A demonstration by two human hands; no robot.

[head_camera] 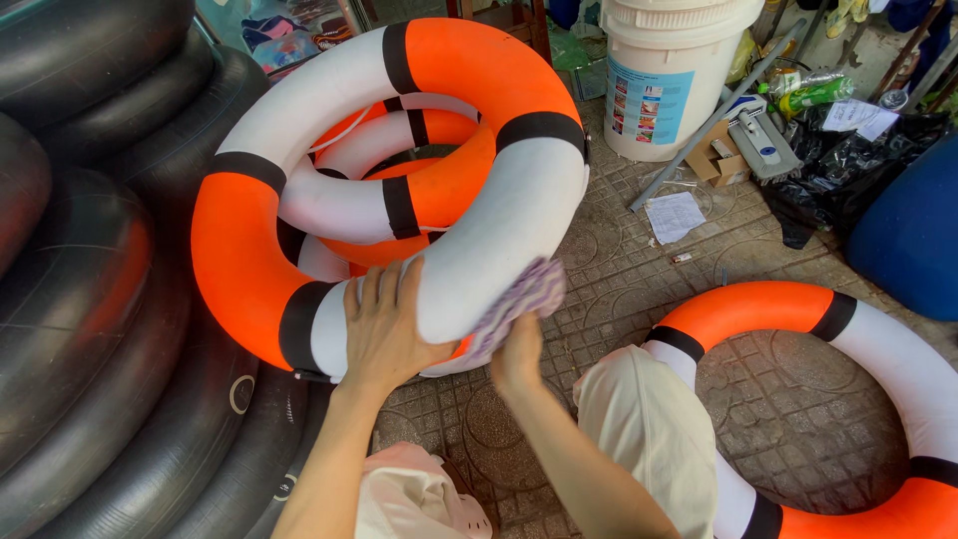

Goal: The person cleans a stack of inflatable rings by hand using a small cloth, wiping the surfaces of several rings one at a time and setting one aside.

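On tiled floor (619,269), three life rings, two hands, one cloth (519,304)

A life ring (299,190) stands on edge in the centre, leaning against stacked inner tubes (90,279) at the frame's left, with more rings (399,195) behind it. Another ring (878,349) lies on the floor (619,269) at lower right. A bucket (669,80) stands at the upper middle.
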